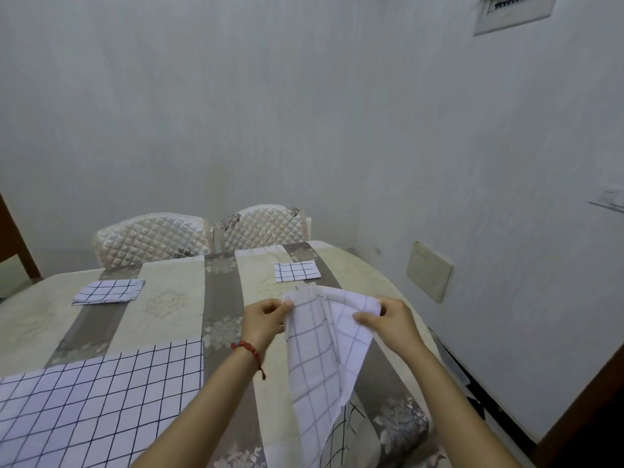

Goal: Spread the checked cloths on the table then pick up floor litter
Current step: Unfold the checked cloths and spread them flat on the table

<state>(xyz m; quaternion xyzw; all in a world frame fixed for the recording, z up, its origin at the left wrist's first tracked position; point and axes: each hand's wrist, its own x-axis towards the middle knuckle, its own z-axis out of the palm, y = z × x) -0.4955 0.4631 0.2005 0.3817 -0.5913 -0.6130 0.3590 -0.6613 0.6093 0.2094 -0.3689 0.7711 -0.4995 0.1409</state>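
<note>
Pinching the limp checked cloth (324, 349) at its top edge, left hand (266, 319) and right hand (388, 320) each grip a corner; light, floppy fabric.

4 checked cloths: 1 spread (101, 400), 2 folded (108, 291) (296, 271), 1 held (324, 359); 2 chairs (152, 236) (261, 226), 1 table (169, 309).

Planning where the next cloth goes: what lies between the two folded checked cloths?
Head view: only bare tablecloth between the left folded cloth and the right folded cloth.
</note>
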